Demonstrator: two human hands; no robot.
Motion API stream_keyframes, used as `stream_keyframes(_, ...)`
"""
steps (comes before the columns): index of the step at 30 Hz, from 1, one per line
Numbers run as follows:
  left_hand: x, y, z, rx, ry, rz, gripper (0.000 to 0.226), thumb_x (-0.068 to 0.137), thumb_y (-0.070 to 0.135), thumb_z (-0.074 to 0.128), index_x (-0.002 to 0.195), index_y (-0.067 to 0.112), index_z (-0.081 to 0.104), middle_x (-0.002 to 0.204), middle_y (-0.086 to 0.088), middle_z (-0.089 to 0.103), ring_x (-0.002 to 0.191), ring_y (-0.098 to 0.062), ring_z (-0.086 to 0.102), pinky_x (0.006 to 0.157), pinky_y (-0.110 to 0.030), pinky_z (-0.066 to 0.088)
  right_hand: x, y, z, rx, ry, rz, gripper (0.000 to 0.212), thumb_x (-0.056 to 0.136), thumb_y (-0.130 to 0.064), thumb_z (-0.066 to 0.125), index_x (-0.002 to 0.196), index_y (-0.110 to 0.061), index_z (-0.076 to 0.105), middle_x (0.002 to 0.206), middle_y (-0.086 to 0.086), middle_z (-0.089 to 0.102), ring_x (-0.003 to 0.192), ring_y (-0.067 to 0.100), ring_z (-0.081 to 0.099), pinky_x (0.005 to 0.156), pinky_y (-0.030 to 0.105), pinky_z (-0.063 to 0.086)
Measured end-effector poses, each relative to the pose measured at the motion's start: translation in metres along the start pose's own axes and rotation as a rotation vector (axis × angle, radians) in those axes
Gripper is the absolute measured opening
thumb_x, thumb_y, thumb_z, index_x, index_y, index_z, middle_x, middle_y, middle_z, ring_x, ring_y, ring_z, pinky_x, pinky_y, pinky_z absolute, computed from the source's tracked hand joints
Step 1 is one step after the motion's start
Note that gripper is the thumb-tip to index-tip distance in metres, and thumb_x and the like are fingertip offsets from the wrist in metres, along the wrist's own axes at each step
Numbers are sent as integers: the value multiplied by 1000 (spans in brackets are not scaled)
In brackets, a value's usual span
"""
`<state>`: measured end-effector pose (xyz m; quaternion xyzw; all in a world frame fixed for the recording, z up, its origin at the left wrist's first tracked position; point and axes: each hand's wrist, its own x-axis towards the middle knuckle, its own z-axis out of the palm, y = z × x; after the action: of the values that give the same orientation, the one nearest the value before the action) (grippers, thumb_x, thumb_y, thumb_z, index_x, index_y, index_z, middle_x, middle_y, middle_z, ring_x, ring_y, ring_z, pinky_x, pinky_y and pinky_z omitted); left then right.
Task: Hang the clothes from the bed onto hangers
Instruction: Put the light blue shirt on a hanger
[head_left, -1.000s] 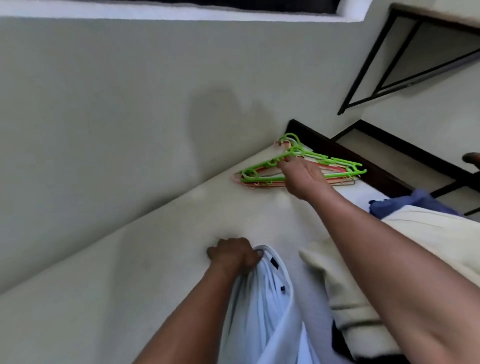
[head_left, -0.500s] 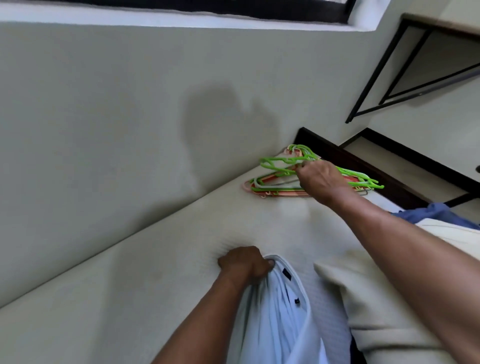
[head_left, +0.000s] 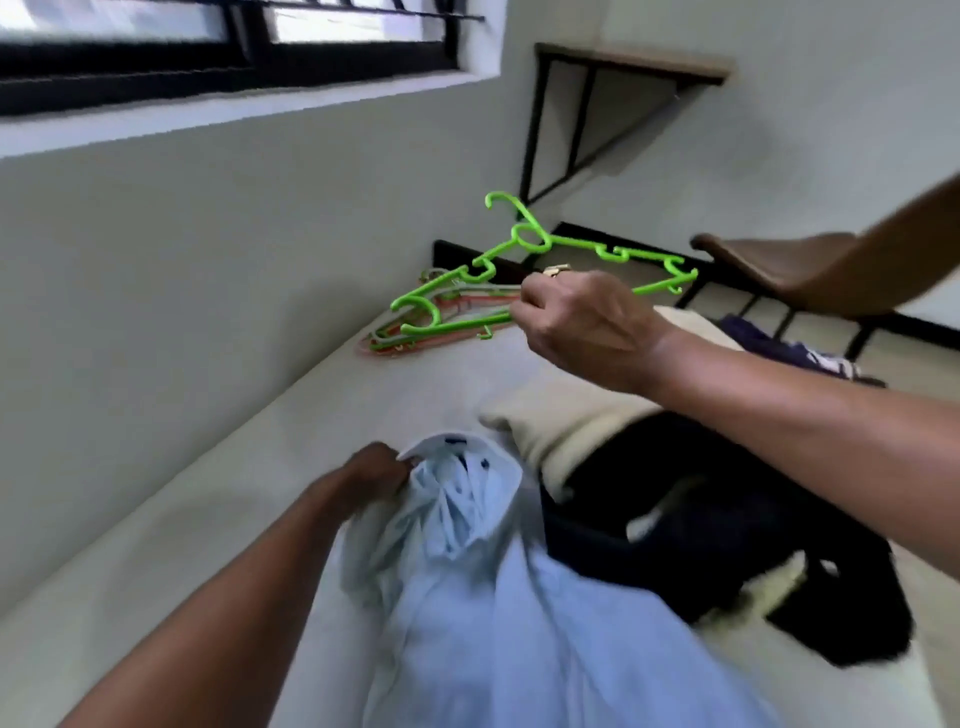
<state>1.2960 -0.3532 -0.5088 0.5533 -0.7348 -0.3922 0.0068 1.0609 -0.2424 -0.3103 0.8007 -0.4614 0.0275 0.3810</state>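
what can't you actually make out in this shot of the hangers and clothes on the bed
Head view only:
- Whether the right hand grips one green hanger or two: the hand covers the bars.
- Number in the hanger pile: overlapped, blurred.
- Fingertips of the left hand: buried in the light blue shirt, itself cut off by the bottom edge.
- Type of the black garment: crumpled.

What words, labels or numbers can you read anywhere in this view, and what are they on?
No text can be read.
Small dark tag inside the collar of the pale blue fabric shirt: too blurred to read.
Bright green plastic hanger: no lettering shows.
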Motion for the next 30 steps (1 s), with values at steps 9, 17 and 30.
stream_keyframes(9, -152, -16, 24, -181, 366, 348, 27, 96, 21, 67, 72, 8, 69, 59, -4, 56, 66, -21, 54, 62, -36, 37, -124, -171, -166, 3, -109, 134, 3, 83, -9, 66, 82, -11, 65, 82, 10, 60, 60, 29, 58, 47, 34, 31)
stream_keyframes(17, -301, -58, 12, -128, 378, 327, 43, 101, 43, 56, 70, 14, 64, 63, -5, 57, 78, -36, 60, 65, -35, 37, -207, -362, -214, 392, -234, 405, 13, 75, -15, 74, 72, -17, 62, 73, 5, 57, 59, 30, 60, 43, 33, 38)
stream_keyframes(30, -373, -62, -23, 265, 720, 556, 23, 108, 36, 45, 111, 14, 49, 82, -21, 63, 68, -38, 53, 61, -40, 39, -284, -349, -184, 687, -595, 1320, 71, 103, -64, 42, 159, -21, 30, 158, 9, 43, 139, 35, 47, 107, 48, 41)
